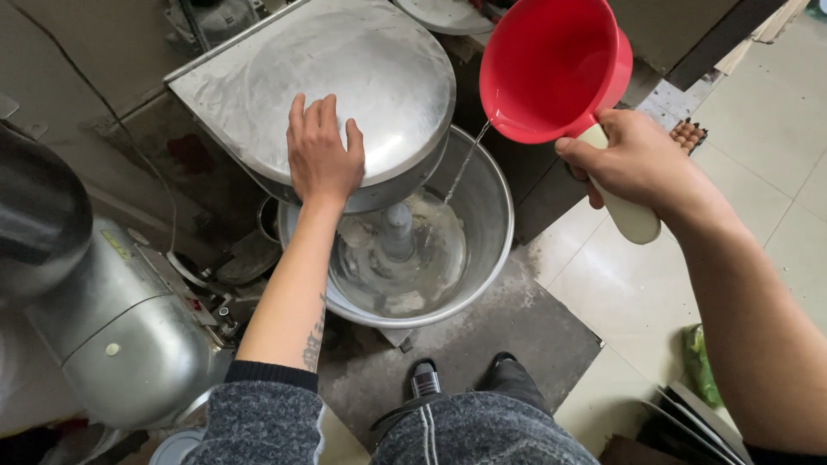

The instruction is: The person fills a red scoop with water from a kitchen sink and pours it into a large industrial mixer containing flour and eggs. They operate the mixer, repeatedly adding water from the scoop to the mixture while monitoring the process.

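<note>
1. We stand on a pale tiled floor (629, 293) with a grey mat (482, 344) under our shoes, beside a metal motor housing (129, 336).
2. Just ahead sits a steel mixing bowl (491, 215), wet inside around a central shaft (397, 231).
3. Our left hand (323, 159) lies flat, fingers together, on the raised metal lid (345, 77) above the bowl.
4. Our right hand (633, 164) is wrapped around the cream handle of a red scoop (551, 65), tilted so a thin stream of water (465, 164) falls into the bowl.
</note>
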